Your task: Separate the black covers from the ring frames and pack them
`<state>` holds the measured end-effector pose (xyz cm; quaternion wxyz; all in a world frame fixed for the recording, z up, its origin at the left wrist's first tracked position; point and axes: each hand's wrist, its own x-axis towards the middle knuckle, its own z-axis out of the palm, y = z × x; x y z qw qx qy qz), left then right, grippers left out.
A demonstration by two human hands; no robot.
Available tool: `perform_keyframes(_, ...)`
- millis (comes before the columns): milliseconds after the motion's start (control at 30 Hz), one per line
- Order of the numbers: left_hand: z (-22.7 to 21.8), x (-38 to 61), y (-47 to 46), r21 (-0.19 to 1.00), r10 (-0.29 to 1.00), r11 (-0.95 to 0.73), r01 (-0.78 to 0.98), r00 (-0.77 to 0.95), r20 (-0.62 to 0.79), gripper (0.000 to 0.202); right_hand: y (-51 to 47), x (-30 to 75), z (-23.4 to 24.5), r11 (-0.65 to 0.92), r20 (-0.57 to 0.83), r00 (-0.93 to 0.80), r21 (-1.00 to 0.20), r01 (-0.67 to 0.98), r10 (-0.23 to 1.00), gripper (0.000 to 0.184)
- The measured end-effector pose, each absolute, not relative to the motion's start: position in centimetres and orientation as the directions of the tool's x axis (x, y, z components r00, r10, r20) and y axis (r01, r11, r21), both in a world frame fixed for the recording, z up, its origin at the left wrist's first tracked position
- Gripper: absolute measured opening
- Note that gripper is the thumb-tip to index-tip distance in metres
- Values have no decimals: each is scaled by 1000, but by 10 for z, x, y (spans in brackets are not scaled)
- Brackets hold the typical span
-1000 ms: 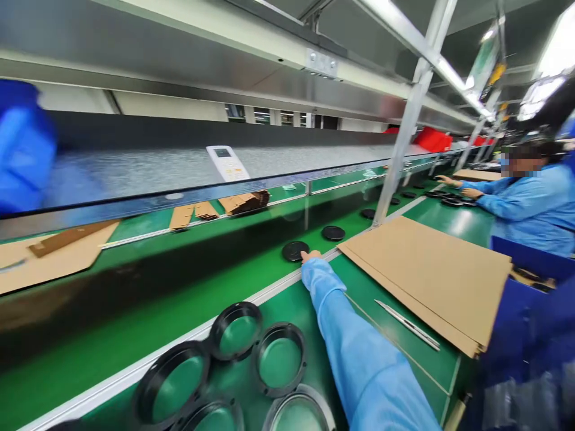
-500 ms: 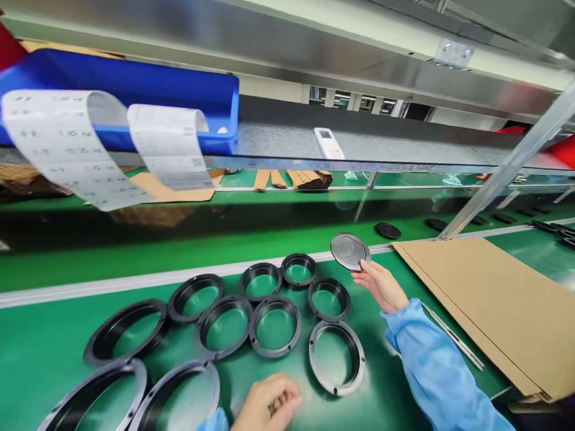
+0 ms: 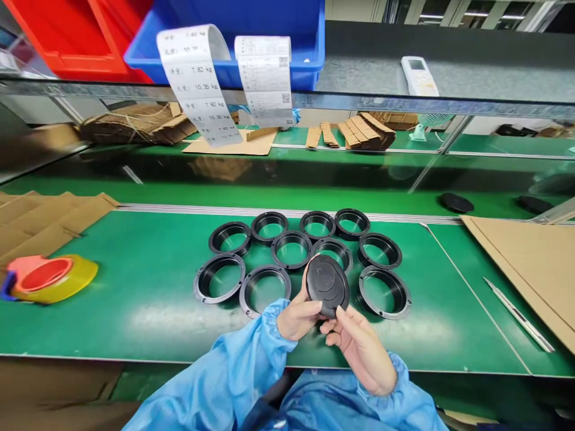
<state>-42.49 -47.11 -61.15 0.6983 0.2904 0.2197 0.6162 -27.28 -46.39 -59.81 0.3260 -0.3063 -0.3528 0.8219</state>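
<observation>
My left hand (image 3: pixel 299 314) grips a round black plastic cap (image 3: pixel 327 286), fingers behind and thumb on the front near its lower left edge. Its face, with raised curved lines, is tilted up toward me. With thumb and fingertips, my right hand (image 3: pixel 359 344) pinches the cap's lower right edge. Beyond the hands, several black plastic rings (image 3: pixel 291 238) lie close together on the green table (image 3: pixel 148 287). The cap hides part of the rings behind it. To the right of the hands lies another ring (image 3: pixel 399 294) with small holes in its rim.
A tape dispenser (image 3: pixel 49 276) and cardboard dividers (image 3: pixel 49 221) lie at left. A utility knife (image 3: pixel 518 314) and cardboard sheets (image 3: pixel 534 269) are at right. Black caps (image 3: pixel 456 202) sit beyond the rail. Overhead, a shelf holds a blue bin (image 3: pixel 305 78), label strips (image 3: pixel 197 84) and a remote (image 3: pixel 420 76).
My right hand has brought the cap from the back right of the table toward me. My left hand, free before, now holds it too. The view has swung left and down.
</observation>
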Motion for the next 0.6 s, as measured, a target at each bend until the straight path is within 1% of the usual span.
perform_keyframes(67, -615, -430, -474, 599, 978, 134, -789, 204, 50, 68, -467, -276, -598, -517, -241, -695, -828, -217, 677, 35)
perform_keyframes(100, -617, -431, -476, 564, 975, 143, -813, 215, 63, 65, -468, -273, -597, -484, -222, -759, -864, -137, 611, 36)
perform_keyframes(167, -621, -434, -479, 508, 973, 148, -849, 217, 78, 65, -467, -263, -591, -374, -194, -852, -927, -2, 487, 36)
perform_keyframes(200, -623, -435, -481, 487, 975, 142, -862, 206, 80, 66, -465, -256, -587, -309, -174, -863, -951, 21, 475, 35)
perform_keyframes(233, -625, -435, -483, 473, 976, 141, -870, 202, 79, 66, -462, -249, -583, -236, -133, -843, -972, 8, 522, 34)
perform_keyframes(267, -627, -436, -485, 464, 976, 152, -873, 208, 71, 64, -460, -243, -580, -137, -69, -784, -990, -21, 617, 33)
perform_keyframes(300, -629, -436, -488, 458, 975, 164, -874, 214, 60, 60, -457, -238, -577, -4, 21, -687, -999, -35, 726, 31)
perform_keyframes(333, -631, -436, -490, 452, 973, 176, -874, 223, 52, 56, -454, -235, -574, 152, 130, -571, -988, -10, 810, 29)
perform_keyframes(367, -632, -435, -493, 441, 970, 193, -876, 237, 46, 51, -451, -233, -573, 301, 241, -472, -952, 54, 848, 26)
perform_keyframes(400, -632, -435, -496, 425, 964, 221, -878, 263, 43, 49, -449, -233, -573, 422, 336, -413, -896, 137, 847, 24)
perform_keyframes(433, -631, -434, -500, 403, 953, 259, -878, 299, 39, 48, -447, -234, -574, 507, 398, -400, -834, 217, 826, 24)
perform_keyframes(500, -628, -433, -507, 354, 926, 343, -870, 376, 26, 50, -446, -239, -579, 599, 449, -438, -740, 307, 779, 27)
perform_keyframes(600, -622, -433, -518, 304, 897, 421, -855, 442, 0, 55, -448, -247, -588, 648, 459, -491, -680, 343, 741, 29)
